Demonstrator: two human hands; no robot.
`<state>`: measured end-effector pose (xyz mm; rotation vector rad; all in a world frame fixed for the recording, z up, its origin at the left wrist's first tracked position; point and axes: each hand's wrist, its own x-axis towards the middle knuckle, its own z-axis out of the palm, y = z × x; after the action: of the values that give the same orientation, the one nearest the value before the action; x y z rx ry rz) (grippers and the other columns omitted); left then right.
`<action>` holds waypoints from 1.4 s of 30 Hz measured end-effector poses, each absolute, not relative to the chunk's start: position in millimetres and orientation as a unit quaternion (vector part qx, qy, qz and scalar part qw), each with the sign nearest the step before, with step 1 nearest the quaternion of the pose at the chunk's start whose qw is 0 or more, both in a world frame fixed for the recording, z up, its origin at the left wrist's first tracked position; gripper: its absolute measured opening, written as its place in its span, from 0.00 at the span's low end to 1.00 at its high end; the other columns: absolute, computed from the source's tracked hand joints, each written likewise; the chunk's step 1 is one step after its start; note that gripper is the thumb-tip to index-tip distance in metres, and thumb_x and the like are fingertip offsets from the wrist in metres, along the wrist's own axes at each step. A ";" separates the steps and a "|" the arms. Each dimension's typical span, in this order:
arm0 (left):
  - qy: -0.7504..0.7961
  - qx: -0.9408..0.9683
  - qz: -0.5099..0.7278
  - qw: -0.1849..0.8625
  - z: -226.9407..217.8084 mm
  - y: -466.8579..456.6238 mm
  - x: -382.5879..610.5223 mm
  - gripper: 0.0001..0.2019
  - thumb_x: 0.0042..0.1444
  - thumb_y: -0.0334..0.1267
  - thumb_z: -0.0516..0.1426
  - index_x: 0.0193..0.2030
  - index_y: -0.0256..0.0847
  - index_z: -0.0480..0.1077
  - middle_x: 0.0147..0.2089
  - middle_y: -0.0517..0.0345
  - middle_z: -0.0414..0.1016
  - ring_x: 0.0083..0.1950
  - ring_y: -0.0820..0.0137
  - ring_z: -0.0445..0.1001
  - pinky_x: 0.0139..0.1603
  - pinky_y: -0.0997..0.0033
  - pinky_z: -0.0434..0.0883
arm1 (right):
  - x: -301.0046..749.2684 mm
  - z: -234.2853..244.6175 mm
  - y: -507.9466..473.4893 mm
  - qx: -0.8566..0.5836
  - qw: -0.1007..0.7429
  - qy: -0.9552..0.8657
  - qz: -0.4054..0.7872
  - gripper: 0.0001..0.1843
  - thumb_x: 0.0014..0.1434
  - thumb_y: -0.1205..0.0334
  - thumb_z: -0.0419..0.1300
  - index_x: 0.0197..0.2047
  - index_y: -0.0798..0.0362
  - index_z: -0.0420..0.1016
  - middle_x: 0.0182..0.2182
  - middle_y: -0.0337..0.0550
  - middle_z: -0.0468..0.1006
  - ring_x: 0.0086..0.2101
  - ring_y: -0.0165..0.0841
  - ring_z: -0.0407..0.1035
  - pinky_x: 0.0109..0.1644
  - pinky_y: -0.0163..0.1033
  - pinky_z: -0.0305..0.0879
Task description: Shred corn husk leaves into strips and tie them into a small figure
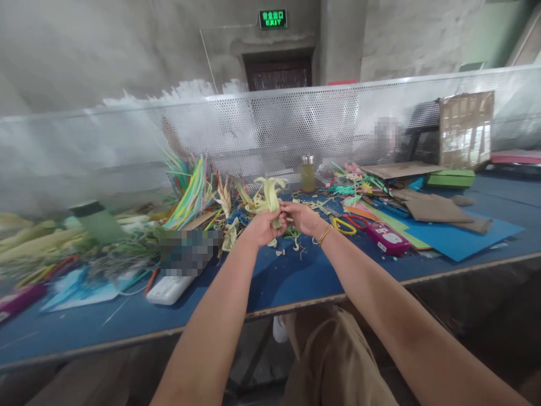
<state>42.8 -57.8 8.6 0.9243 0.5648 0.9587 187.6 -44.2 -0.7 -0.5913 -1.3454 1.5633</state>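
A pale yellow-green corn husk piece, its strips curling outward at the top like a flower, stands upright above the table. My left hand is closed around its lower part. From the right, my right hand pinches at the side of the same husk, fingertips against the left hand's fingers. Exactly what lies between the right fingertips is partly hidden. Dried husk scraps and small trimmings lie on the blue table around both hands. Yellow and red scissors handles are just right of my right wrist.
Colourful fuzzy craft stems stand at left, near a dark-lidded green container and a white object. A bottle stands behind. To the right lie a purple case, blue paper and cardboard. A perforated metal screen borders the back.
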 end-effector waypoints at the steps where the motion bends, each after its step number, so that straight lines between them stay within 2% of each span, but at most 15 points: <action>1: 0.268 0.435 0.412 0.755 7.9 -59.2 43.2 0.01 0.57 0.29 0.56 0.34 0.36 0.66 0.24 0.62 0.65 0.24 0.77 0.68 0.26 0.78 0.70 | 187.9 -0.5 -44.6 -0.263 0.477 -0.557 0.626 0.09 0.48 0.58 0.62 0.32 0.54 0.71 0.22 0.36 0.69 0.24 0.26 0.63 0.29 0.32 0.61; 4: 0.296 0.462 0.340 0.764 6.0 -62.7 45.5 0.04 0.55 0.30 0.58 0.33 0.37 0.65 0.25 0.62 0.62 0.22 0.79 0.65 0.22 0.81 0.67 | 187.8 -2.7 -42.4 -0.321 0.466 -0.583 0.583 0.12 0.49 0.54 0.64 0.32 0.54 0.73 0.22 0.36 0.69 0.20 0.24 0.59 0.25 0.32 0.60; 7: 0.317 0.475 0.294 0.766 5.2 -63.2 46.0 0.05 0.56 0.31 0.58 0.32 0.36 0.65 0.23 0.65 0.58 0.19 0.82 0.59 0.18 0.85 0.59 | 188.3 -6.0 -36.8 -0.320 0.465 -0.616 0.549 0.14 0.51 0.51 0.64 0.32 0.55 0.74 0.23 0.37 0.71 0.20 0.23 0.57 0.24 0.32 0.57; 11: 0.322 0.488 0.238 0.776 6.8 -63.3 43.3 0.06 0.56 0.31 0.58 0.31 0.36 0.64 0.21 0.67 0.54 0.17 0.83 0.55 0.16 0.87 0.55 | 191.5 -4.2 -31.7 -0.318 0.502 -0.590 0.547 0.18 0.56 0.45 0.58 0.34 0.53 0.72 0.25 0.40 0.75 0.23 0.27 0.64 0.27 0.34 0.62; 15: 0.324 0.502 0.205 0.775 7.9 -66.2 42.0 0.05 0.55 0.32 0.59 0.32 0.36 0.66 0.21 0.66 0.57 0.18 0.82 0.58 0.17 0.85 0.57 | 198.4 1.5 -30.2 -0.316 0.548 -0.534 0.561 0.17 0.59 0.44 0.54 0.34 0.51 0.66 0.29 0.42 0.77 0.30 0.32 0.71 0.32 0.37 0.68; 17: 0.336 0.515 0.202 0.763 7.1 -67.7 42.5 0.04 0.55 0.32 0.59 0.33 0.36 0.67 0.22 0.63 0.63 0.20 0.79 0.64 0.20 0.82 0.63 | 201.0 2.9 -29.9 -0.303 0.562 -0.526 0.562 0.17 0.59 0.44 0.54 0.33 0.50 0.64 0.30 0.42 0.77 0.30 0.33 0.72 0.32 0.37 0.68; 19: 0.337 0.522 0.210 0.755 5.4 -68.5 43.9 0.03 0.55 0.32 0.59 0.34 0.35 0.68 0.27 0.55 0.70 0.26 0.73 0.72 0.28 0.74 0.71 | 201.2 3.1 -30.4 -0.290 0.569 -0.526 0.562 0.17 0.59 0.44 0.54 0.31 0.50 0.63 0.29 0.42 0.78 0.29 0.33 0.72 0.31 0.37 0.68; 22: 0.301 0.513 0.230 0.770 2.9 -67.9 47.0 0.04 0.55 0.32 0.58 0.37 0.34 0.70 0.32 0.46 0.76 0.34 0.65 0.77 0.40 0.63 0.73 | 197.5 2.0 -34.2 -0.297 0.552 -0.541 0.561 0.18 0.58 0.43 0.54 0.31 0.50 0.64 0.29 0.42 0.78 0.21 0.30 0.67 0.22 0.35 0.61; 26: 0.278 0.471 0.292 0.785 0.9 -64.2 50.6 0.07 0.57 0.36 0.56 0.35 0.33 0.72 0.30 0.47 0.75 0.32 0.66 0.76 0.39 0.64 0.73 | 192.1 0.5 -41.9 -0.323 0.475 -0.573 0.584 0.17 0.60 0.44 0.54 0.33 0.51 0.66 0.27 0.39 0.78 0.12 0.21 0.48 0.13 0.31 0.47; 28: 0.274 0.455 0.320 0.785 -0.5 -62.4 52.2 0.08 0.58 0.36 0.55 0.35 0.34 0.71 0.29 0.50 0.74 0.29 0.68 0.74 0.37 0.65 0.73 | 191.2 0.4 -44.3 -0.318 0.459 -0.575 0.598 0.17 0.60 0.46 0.54 0.33 0.51 0.67 0.26 0.39 0.77 0.11 0.20 0.47 0.12 0.30 0.46; 33: 0.230 0.460 0.327 0.793 -4.7 -60.2 56.5 0.06 0.58 0.35 0.55 0.31 0.37 0.67 0.25 0.60 0.65 0.22 0.75 0.66 0.33 0.67 0.72 | 193.1 2.8 -44.6 -0.298 0.434 -0.565 0.635 0.19 0.62 0.46 0.51 0.37 0.53 0.72 0.20 0.37 0.71 0.13 0.23 0.51 0.14 0.31 0.54; 36: 0.235 0.467 0.329 0.786 -5.1 -61.4 57.5 0.04 0.58 0.33 0.55 0.33 0.36 0.68 0.23 0.63 0.59 0.21 0.77 0.62 0.30 0.71 0.71 | 196.3 4.8 -41.1 -0.303 0.446 -0.563 0.627 0.20 0.62 0.47 0.50 0.37 0.53 0.74 0.19 0.38 0.70 0.14 0.24 0.52 0.18 0.31 0.58; 39: 0.245 0.468 0.323 0.785 -3.8 -63.8 57.1 0.04 0.59 0.31 0.53 0.34 0.35 0.68 0.22 0.64 0.58 0.21 0.77 0.61 0.29 0.72 0.70 | 201.9 6.2 -35.7 -0.311 0.506 -0.555 0.583 0.19 0.62 0.47 0.51 0.37 0.53 0.74 0.26 0.42 0.76 0.20 0.27 0.63 0.22 0.31 0.61; 42: 0.269 0.466 0.329 0.776 -2.7 -64.9 56.4 0.05 0.59 0.29 0.52 0.33 0.35 0.67 0.25 0.59 0.64 0.23 0.75 0.65 0.30 0.71 0.72 | 209.2 7.9 -31.4 -0.313 0.571 -0.524 0.550 0.16 0.62 0.49 0.50 0.39 0.52 0.72 0.38 0.45 0.78 0.33 0.31 0.71 0.31 0.34 0.67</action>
<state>56.4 -64.9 -2.7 1.0077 0.5831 0.7109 209.2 -31.4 7.9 -0.7342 -1.2294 1.2899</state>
